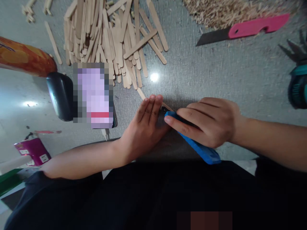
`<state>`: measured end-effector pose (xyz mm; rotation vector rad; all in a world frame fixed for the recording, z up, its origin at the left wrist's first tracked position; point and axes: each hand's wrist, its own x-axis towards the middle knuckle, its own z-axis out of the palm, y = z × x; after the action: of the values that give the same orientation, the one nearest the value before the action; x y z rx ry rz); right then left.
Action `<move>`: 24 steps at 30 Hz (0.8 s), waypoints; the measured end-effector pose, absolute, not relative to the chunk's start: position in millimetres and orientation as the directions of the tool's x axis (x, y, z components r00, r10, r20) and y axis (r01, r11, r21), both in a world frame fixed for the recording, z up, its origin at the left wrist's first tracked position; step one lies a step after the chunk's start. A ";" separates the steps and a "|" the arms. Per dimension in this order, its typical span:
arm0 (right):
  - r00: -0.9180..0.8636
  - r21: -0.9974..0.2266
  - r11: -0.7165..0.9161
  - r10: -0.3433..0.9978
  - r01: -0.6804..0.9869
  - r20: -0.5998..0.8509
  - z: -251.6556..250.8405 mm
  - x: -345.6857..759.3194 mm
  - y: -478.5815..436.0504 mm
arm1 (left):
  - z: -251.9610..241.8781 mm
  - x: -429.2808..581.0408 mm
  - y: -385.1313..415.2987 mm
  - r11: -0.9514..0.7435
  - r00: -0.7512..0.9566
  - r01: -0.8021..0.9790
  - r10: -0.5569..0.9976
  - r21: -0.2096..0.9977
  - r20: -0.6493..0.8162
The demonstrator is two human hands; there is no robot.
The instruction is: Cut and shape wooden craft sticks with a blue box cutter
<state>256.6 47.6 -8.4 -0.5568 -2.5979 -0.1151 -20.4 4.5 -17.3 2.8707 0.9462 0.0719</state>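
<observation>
My left hand (146, 123) lies over a wooden craft stick (141, 93), its fingers together and pressing the stick to the table. One end of the stick shows beyond the fingertips, and a short length shows on the right. In my right hand (211, 123) is a blue-handled cutter knife (200, 148), with the index finger stretched along the handle. The knife's dark tip meets the stick just right of my left fingers. Its cutting edge and my left thumb are mostly hidden.
A heap of craft sticks (96, 35) lies ahead. Behind it to the right are a pink-handled saw (259, 26) and wood shavings (223, 11). A blurred phone (96, 95), black case (59, 95) and orange can (26, 59) stand left. Pliers (298, 73) lie far right.
</observation>
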 end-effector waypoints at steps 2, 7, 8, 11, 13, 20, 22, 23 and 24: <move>-0.804 -0.029 0.918 0.361 0.395 0.473 -7.4 257.1 48.1 | -18.4 -20.9 3.7 -0.793 0.799 0.594 0.602 0.135 0.019; -0.792 -0.102 0.906 0.410 0.411 0.452 -9.5 258.5 45.7 | -18.6 -22.5 4.2 -0.795 0.806 0.584 0.591 0.164 -0.006; -0.794 -0.110 0.903 0.419 0.415 0.441 -10.6 258.2 44.4 | -18.5 -22.6 4.3 -0.794 0.805 0.585 0.593 0.164 -0.006; -0.776 -0.103 0.891 0.438 0.443 0.453 -14.8 255.5 39.7 | -18.1 -22.3 4.8 -0.801 0.808 0.582 0.589 0.136 0.012; -0.760 -0.097 0.886 0.440 0.453 0.478 -17.9 253.2 36.7 | -17.1 -21.5 5.5 -0.809 0.814 0.577 0.581 0.112 0.011; -0.753 -0.141 0.890 0.445 0.434 0.485 -26.6 252.3 33.6 | -12.7 -19.8 6.5 -0.800 0.810 0.585 0.584 0.136 -0.049; -0.752 -0.160 0.888 0.451 0.430 0.481 -28.0 253.4 33.9 | -12.7 -20.2 5.6 -0.787 0.803 0.593 0.593 0.167 -0.059; -0.751 -0.168 0.887 0.454 0.430 0.479 -28.3 253.7 33.9 | -12.7 -20.5 5.2 -0.783 0.801 0.596 0.595 0.179 -0.065; -0.751 -0.174 0.885 0.459 0.431 0.475 -28.4 254.0 33.8 | -12.7 -20.7 4.8 -0.779 0.799 0.598 0.597 0.186 -0.071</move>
<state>254.0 33.8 -28.4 -0.6443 -2.5325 0.0730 -20.7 4.8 -12.7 2.7884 0.9366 -0.0113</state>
